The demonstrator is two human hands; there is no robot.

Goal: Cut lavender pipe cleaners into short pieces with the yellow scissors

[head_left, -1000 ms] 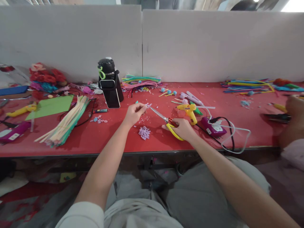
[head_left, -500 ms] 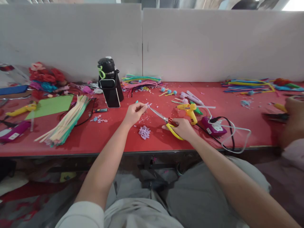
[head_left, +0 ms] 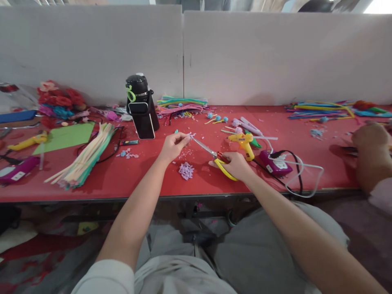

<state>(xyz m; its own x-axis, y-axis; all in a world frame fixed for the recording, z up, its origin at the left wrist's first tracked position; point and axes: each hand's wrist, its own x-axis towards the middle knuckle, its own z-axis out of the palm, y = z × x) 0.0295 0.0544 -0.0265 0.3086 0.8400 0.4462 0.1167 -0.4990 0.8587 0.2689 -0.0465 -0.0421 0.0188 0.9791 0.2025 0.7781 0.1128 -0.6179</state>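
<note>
My left hand (head_left: 172,146) pinches a thin green pipe cleaner (head_left: 177,131) with a lilac tip over the red table (head_left: 196,179). My right hand (head_left: 234,165) is closed round the yellow handles of a pair of scissors (head_left: 214,157), whose blades reach up to the left fingertips. A small pile of lilac cut pieces (head_left: 186,170) lies just below the blades, between the two hands. More lilac crumbs are scattered around the left hand.
A black bottle with a phone leaning on it (head_left: 141,107) stands behind my left hand. A yellow glue gun (head_left: 244,143) and a purple plug box with cables (head_left: 275,163) lie right of the scissors. Pipe-cleaner bundles (head_left: 82,157) lie left. Another person's hand (head_left: 372,155) rests at the far right.
My own hands and the scissors have hardly moved. The other person's hand at the far right has shifted left and lower onto the table.
</note>
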